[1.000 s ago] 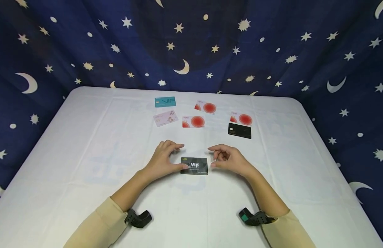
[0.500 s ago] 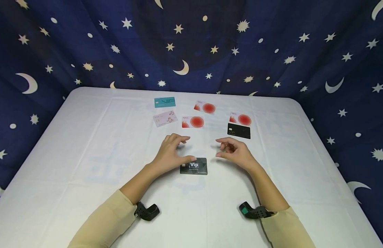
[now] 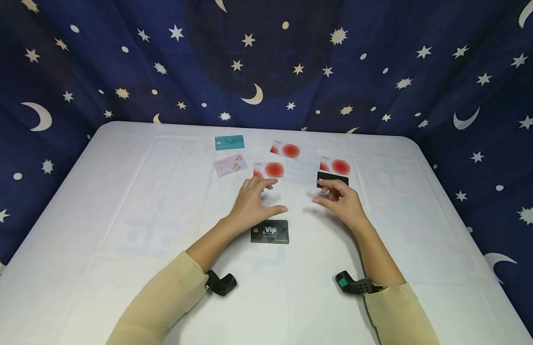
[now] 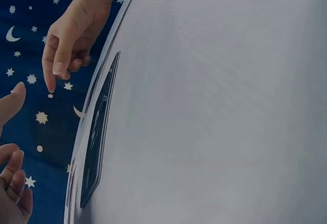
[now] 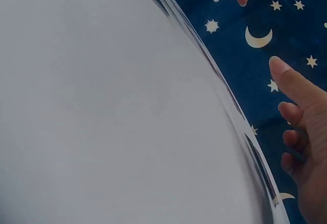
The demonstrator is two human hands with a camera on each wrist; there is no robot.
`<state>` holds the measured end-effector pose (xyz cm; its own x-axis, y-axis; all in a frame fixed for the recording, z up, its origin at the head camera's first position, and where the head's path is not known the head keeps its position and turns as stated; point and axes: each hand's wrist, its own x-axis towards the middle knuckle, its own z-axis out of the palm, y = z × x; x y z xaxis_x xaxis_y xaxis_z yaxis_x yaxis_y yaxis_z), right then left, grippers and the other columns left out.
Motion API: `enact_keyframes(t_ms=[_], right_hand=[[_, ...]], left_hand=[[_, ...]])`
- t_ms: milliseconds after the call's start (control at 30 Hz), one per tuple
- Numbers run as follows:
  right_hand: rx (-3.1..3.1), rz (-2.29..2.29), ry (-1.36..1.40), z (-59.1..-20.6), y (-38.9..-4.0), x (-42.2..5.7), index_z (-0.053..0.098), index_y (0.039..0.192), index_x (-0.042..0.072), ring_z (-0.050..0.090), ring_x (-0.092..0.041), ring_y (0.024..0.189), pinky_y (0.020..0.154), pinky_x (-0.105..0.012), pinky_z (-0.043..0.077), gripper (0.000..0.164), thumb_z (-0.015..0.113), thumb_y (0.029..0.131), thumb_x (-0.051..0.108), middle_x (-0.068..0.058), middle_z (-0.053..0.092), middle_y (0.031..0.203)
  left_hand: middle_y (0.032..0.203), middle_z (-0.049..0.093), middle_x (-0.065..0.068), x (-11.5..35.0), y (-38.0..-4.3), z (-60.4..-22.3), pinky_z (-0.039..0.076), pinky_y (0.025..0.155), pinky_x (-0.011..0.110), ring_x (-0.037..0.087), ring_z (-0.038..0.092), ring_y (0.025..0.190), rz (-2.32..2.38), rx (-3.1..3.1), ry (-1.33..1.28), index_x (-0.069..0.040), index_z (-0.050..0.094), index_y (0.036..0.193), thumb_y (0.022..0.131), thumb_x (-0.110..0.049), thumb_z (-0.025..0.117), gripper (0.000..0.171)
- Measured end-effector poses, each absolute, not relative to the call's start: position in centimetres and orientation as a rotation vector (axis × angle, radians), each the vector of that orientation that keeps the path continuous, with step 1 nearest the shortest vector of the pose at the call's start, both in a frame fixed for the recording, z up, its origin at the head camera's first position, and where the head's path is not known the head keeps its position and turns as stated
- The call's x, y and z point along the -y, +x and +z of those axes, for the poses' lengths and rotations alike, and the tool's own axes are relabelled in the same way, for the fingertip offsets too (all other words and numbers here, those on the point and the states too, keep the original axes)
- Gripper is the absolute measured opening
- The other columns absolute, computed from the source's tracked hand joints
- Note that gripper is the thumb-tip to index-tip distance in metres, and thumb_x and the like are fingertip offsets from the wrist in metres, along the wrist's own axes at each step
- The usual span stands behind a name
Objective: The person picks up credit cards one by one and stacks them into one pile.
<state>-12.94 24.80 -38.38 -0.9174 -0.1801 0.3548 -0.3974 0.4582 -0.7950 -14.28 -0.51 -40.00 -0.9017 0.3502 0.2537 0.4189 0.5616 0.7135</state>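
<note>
My left hand (image 3: 253, 203) hovers over the table, thumb and forefinger spread apart with nothing between them. Below its thumb lies a stack of dark grey Vip cards (image 3: 270, 233), its thick edge also showing in the left wrist view. Just beyond the left fingertips is a white card with a red circle (image 3: 272, 168). My right hand (image 3: 341, 201) is held in the air too, thumb and forefinger apart and the other fingers bent inward, holding nothing. Its forefinger overlaps a black VIP card (image 3: 335, 177) in the head view, hiding the card's lower part.
Toward the back lie a teal VIP card (image 3: 229, 142), a pink card (image 3: 230, 165) and another red-circle card (image 3: 285, 149). One more red-circle card (image 3: 335, 165) touches the black card's far side. A white cloth covers the table (image 3: 120, 201); a starry curtain (image 3: 184, 57) hangs behind.
Both hands have moved away from the body and to the right. The left thumb has left the dark Vip stack, and the right forefinger has come over the black card. The cards have stayed put.
</note>
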Motion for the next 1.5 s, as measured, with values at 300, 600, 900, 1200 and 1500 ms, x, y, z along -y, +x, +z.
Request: enact_keyframes(t_ms=[300,600,900,1200,1500], right_hand=[[2.465,1.264,0.395,-40.0,-14.6,-27.1,0.066,0.109,-0.005,0.044,-0.028,0.076,0.067,-0.025,0.038,0.043,0.081,0.068,-0.004,-0.021,0.059,0.094],[2.487,1.131,0.208,-41.2,-15.7,-30.5,0.067,0.112,0.0,0.044,-0.023,0.081,0.072,-0.025,0.037,0.047,0.084,0.068,0.006,-0.015,0.057,0.103],[2.508,1.103,0.079,-41.8,-16.2,-32.4,0.063,0.12,0.002,0.042,-0.017,0.083,0.075,-0.024,0.035,0.054,0.083,0.07,0.01,-0.013,0.054,0.11],[2.567,1.094,0.032,-43.0,-16.5,-32.8,0.057,0.129,0.003,0.041,-0.019,0.087,0.075,-0.023,0.032,0.06,0.081,0.075,0.017,-0.017,0.051,0.115],[2.674,0.968,0.053,-43.6,-16.9,-33.0,0.052,0.135,0.006,0.036,-0.023,0.092,0.077,-0.035,0.03,0.063,0.076,0.081,0.027,-0.021,0.047,0.118]], left_hand=[[0.113,0.053,0.006,-1.7,-15.1,-39.4,0.037,0.088,0.037,0.02,0.045,0.101,-1.25,2.739,-0.674,-0.012,0.054,0.132,0.07,-0.046,0.08,0.075],[0.114,0.052,0.007,-3.8,-15.3,-38.9,0.036,0.09,0.037,0.02,0.042,0.105,-1.205,2.805,-0.71,-0.013,0.051,0.135,0.072,-0.049,0.078,0.077],[0.123,0.05,0.006,-5.9,-16.4,-38.7,0.036,0.093,0.034,0.021,0.041,0.111,-1.071,2.87,-0.679,-0.017,0.048,0.138,0.073,-0.055,0.074,0.08],[0.125,0.049,0.008,-8.5,-17.6,-39.4,0.037,0.093,0.033,0.021,0.042,0.112,-1.001,2.926,-0.662,-0.017,0.044,0.141,0.075,-0.055,0.073,0.082],[0.129,0.046,0.008,-10.6,-18.8,-40.6,0.036,0.096,0.034,0.022,0.039,0.116,-0.991,3.014,-0.63,-0.017,0.04,0.144,0.077,-0.053,0.071,0.082]])
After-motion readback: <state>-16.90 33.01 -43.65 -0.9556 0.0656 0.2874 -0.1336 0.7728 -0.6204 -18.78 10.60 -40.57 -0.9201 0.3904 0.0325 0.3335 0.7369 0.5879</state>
